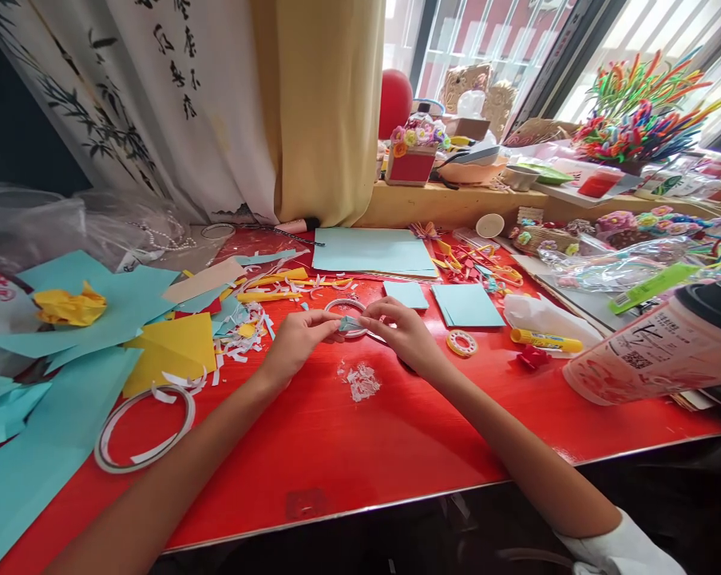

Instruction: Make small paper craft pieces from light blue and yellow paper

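Observation:
Between my two hands, above the red table [312, 447], is a small folded piece of light blue paper [350, 323]. My left hand [305, 339] pinches its left end with thumb and fingertips. On the other end, the fingers of my right hand [399, 329] are closed. Just behind the paper lies a white tape roll [343, 304], partly hidden by my hands. White paper scraps [362, 382] sit in a little heap below my hands. Square light blue sheets [468, 305] are stacked to the right, with a smaller light blue piece [406, 295] beside them.
At left are a larger tape roll [146, 431], yellow paper [174, 351] and large blue sheets [54, 447]. To the right stand a lidded cup [659, 347], a glue stick [545, 341] and a small yellow tape roll [461, 343]. Blue sheets [373, 250] lie at the back.

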